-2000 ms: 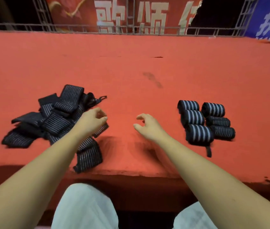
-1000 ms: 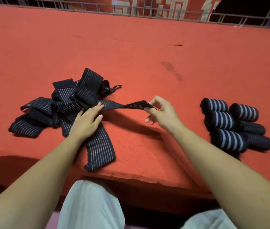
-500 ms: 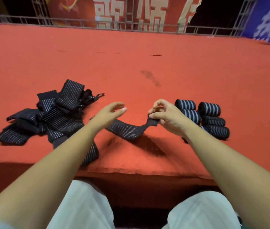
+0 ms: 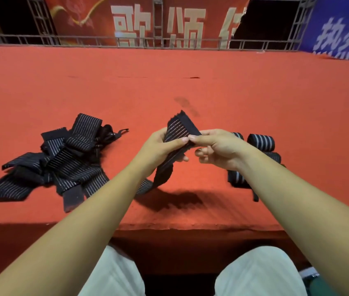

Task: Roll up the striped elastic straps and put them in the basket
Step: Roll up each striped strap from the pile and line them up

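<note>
Head view: left hand (image 4: pixel 159 147) and right hand (image 4: pixel 218 146) both pinch the strap (image 4: pixel 179 131) at its top — the rest trails down-left.

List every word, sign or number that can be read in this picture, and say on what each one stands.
"歌颂": large pale characters on the red banner. A third character follows, but the torn edge cuts it, so it is not readable.
"热烈": pale characters on the blue banner. The picture's edge cuts the second one.
The held strap, the pile of straps and the rolled straps show no text.
</note>
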### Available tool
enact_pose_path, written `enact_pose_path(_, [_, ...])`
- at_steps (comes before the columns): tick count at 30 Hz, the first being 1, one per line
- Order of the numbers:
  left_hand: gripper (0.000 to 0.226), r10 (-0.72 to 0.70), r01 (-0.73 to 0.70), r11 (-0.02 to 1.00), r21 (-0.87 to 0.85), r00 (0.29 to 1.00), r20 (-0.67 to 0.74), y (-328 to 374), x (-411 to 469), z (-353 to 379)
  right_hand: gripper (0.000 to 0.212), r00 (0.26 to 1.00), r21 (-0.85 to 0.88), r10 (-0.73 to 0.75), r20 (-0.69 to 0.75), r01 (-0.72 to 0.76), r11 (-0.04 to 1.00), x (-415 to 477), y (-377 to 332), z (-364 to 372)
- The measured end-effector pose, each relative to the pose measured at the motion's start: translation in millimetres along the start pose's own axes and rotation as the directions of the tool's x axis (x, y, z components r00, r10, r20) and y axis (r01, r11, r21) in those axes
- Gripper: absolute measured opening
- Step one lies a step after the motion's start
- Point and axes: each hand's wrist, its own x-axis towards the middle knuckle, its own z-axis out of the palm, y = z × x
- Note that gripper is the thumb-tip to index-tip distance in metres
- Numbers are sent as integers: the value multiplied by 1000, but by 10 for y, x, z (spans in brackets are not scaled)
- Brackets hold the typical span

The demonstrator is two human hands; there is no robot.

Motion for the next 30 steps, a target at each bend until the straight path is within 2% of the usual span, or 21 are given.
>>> enact_pose_path(3, [31,-73,72,997,40,997,18,27,-11,-50,5,995,94,-44,-93,53,994,60,-68,-32])
enact_pose_path(6, [51,-252,230,965,127,948,192,0,-38,-181,15,958,147,-31,-285,75,986,176,-162,-122])
enact_pose_path(9, [48,-284,311,950,-25,895,344,-60,-106,-294,19,875,133,-3,-484,77,988,300,-219,-253])
enact_pose_path(11, [40,-275,338,936,-100,878,392,-91,-178,-283,11,824,142,3,-567,94,985,379,-251,-344])
enact_pose_path(12, [37,-277,344,932,-115,879,388,-137,-211,-262,2,810,147,-4,-587,112,983,409,-263,-366])
enact_pose_path(14, [29,-285,313,948,-55,913,291,-315,-232,-218,19,802,141,5,-597,99,985,491,-225,-414])
enact_pose_path(16, [27,-305,295,948,119,949,80,-568,-218,-159,21,822,86,8,-569,49,995,557,-150,-381])
enact_pose_path(18, [41,-328,336,905,262,942,-73,-809,-207,-89,23,858,-8,-7,-513,3,1000,625,-38,-331])
enact_pose_path(21, [61,-327,322,783,532,941,-88,-1163,-153,19,10,897,-135,-50,-439,-10,991,786,112,-279])
enact_pose_path(23, [59,-244,270,668,694,960,-139,-1339,-114,75,10,898,-182,-77,-433,-4,983,933,178,-299])
enact_pose_path(26, [44,-130,205,529,823,979,-160,-1446,-144,175,8,882,-176,-96,-461,15,984,1178,239,-395])
enact_pose_path(28, [35,-37,121,484,867,992,-119,-1500,-186,192,11,867,-173,-94,-489,9,985,1347,281,-474])
enact_pose_path(30, [37,-8,61,467,882,998,-65,-1535,-214,162,8,855,-192,-92,-510,-9,981,1528,329,-539])
